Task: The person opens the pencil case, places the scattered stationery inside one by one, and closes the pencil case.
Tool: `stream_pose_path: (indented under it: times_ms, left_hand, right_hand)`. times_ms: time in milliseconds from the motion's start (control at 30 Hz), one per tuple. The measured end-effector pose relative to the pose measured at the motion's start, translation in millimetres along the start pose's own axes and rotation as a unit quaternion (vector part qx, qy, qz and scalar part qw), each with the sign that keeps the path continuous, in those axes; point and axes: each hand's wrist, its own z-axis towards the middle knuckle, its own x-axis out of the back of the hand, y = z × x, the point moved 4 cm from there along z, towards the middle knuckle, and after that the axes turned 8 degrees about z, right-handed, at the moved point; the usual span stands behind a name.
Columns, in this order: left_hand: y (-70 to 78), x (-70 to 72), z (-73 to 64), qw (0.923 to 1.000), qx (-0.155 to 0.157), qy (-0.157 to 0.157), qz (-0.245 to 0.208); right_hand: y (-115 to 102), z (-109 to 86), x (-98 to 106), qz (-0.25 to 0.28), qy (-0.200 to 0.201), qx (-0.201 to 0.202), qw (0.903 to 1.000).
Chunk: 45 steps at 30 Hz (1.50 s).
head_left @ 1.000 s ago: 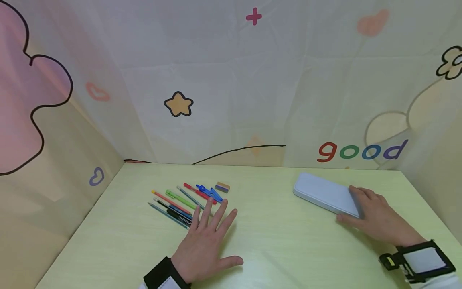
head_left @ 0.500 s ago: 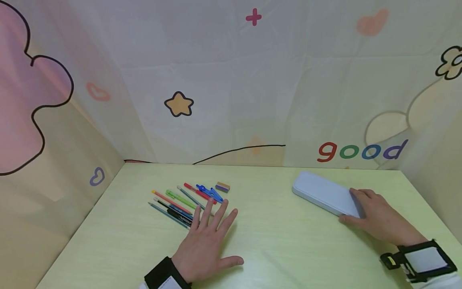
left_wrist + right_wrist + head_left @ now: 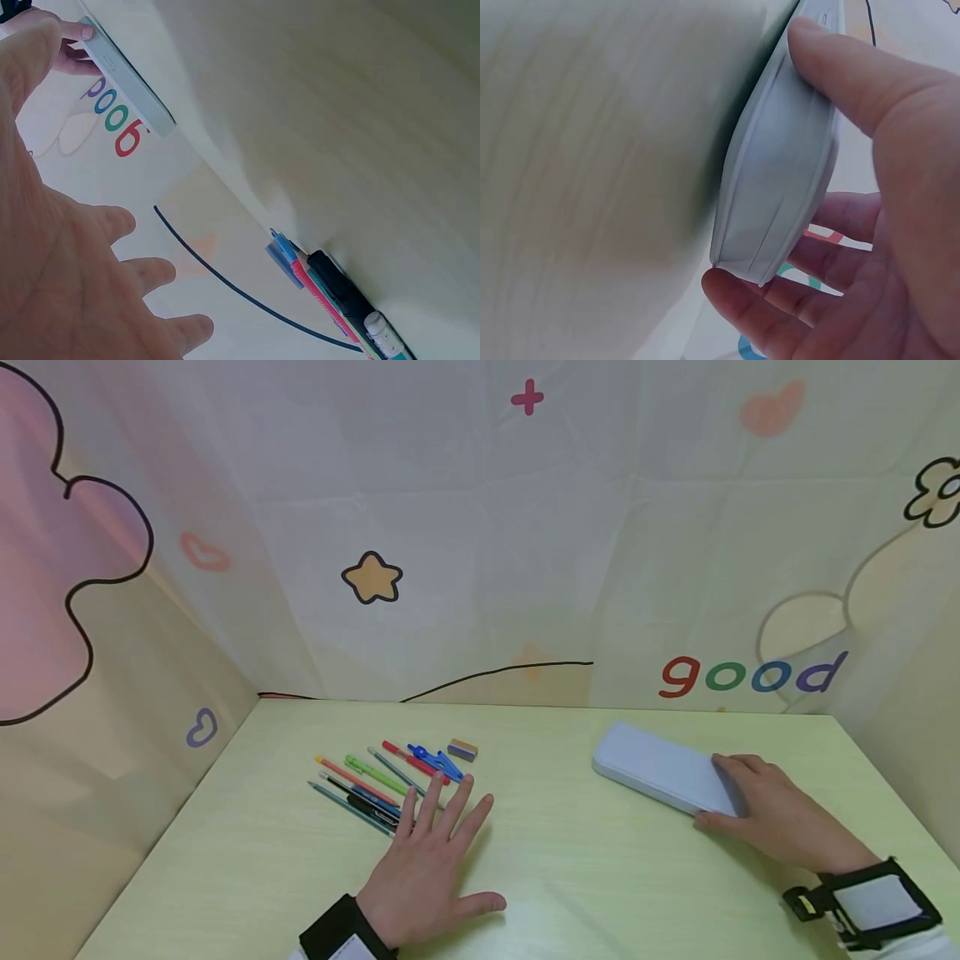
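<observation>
A pale blue-grey pencil case [image 3: 660,768] lies on the right part of the table, its lid closed. My right hand [image 3: 776,814] grips its near right end; in the right wrist view the thumb lies along one long side of the case [image 3: 772,165] and the fingers wrap the other. My left hand [image 3: 423,881] is spread, palm down, just in front of a group of pens and pencils [image 3: 363,789]. It holds nothing, and its fingertips overlap the nearest pens in the head view. Beside the pens are blue compasses [image 3: 437,760] and an eraser [image 3: 462,748].
The light wooden table [image 3: 555,860] ends at the back against a printed cloth [image 3: 465,527]. More cloth hangs at the left and right sides. The pens lie left of centre, well apart from the case.
The pencil case has slid a little to the left with my right hand holding it. My left hand and the pens have stayed in place.
</observation>
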Motion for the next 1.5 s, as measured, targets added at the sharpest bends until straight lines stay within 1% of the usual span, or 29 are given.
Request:
stream_pose_path:
  times_ms: [100, 300, 433, 567, 833, 1033, 1200, 1300, 1500]
  left_hand:
    - [0.4, 0.0, 0.1, 1.0, 0.0, 0.002, 0.0]
    - [0.9, 0.0, 0.3, 1.0, -0.001, 0.01, 0.002]
    - [0.8, 0.3, 1.0, 0.9999, -0.002, 0.014, 0.003]
    - [0.7, 1.3, 1.5, 0.9999, -0.003, 0.016, -0.006]
    - [0.6, 3.4, 3.3, 0.9996, -0.006, 0.023, -0.013]
    - [-0.6, 4.0, 6.8, 0.9998, -0.009, 0.009, -0.017]
    - [-0.8, 6.6, 10.3, 0.9995, -0.016, 0.015, -0.023]
    - [-0.7, 7.5, 12.7, 0.999, -0.019, 0.019, -0.036]
    - [-0.9, 7.4, 18.0, 0.9985, -0.019, 0.021, -0.048]
  right_hand:
    - [-3.5, 0.0, -0.1, -0.003, -0.002, 0.0, 1.0]
    - [-11.1, 0.2, -1.6, -0.005, -0.004, 0.014, 0.9999]
    - [-18.1, 0.1, -2.7, 0.002, -0.003, 0.025, 0.9997]
    - [-25.8, 0.0, -4.1, 0.012, -0.003, 0.035, 0.9993]
    - [-40.4, 0.8, -8.4, 0.021, -0.016, 0.037, 0.999]
    - [-48.6, 1.5, -11.4, 0.022, -0.015, 0.055, 0.9981]
    - [-56.7, 2.0, -14.0, 0.025, -0.015, 0.072, 0.997]
    - [-60.8, 2.9, -16.3, 0.026, -0.018, 0.08, 0.9963]
    - [-68.9, 4.5, -20.4, 0.023, -0.022, 0.095, 0.995]
